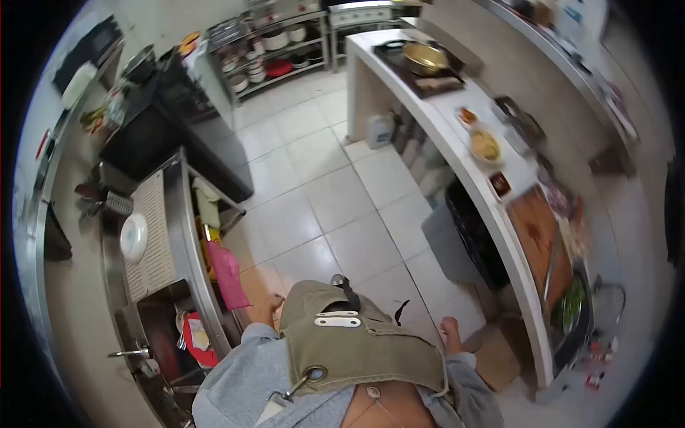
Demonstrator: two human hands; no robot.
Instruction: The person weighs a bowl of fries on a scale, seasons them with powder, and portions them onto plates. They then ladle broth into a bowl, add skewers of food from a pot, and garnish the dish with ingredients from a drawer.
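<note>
My left hand [272,304] hangs low beside the green apron [364,353], near a pink cloth [227,277] on the edge of the steel sink unit. Its fingers are too small and blurred to make out. On the other side of the apron, my right hand [450,329] hangs low, with its fingers curled and what they hold, if anything, hidden. It is nearest to the grey bin [448,246] under the white counter [492,214]. Neither hand visibly touches the counter or the sink.
A wooden cutting board [536,235], bowl of food [485,145] and golden pan [425,60] stand on the right counter. At left are a white plate [133,237] and a sink [163,314] with a red item [200,341]. Shelves [275,50] stand behind the tiled floor [321,203].
</note>
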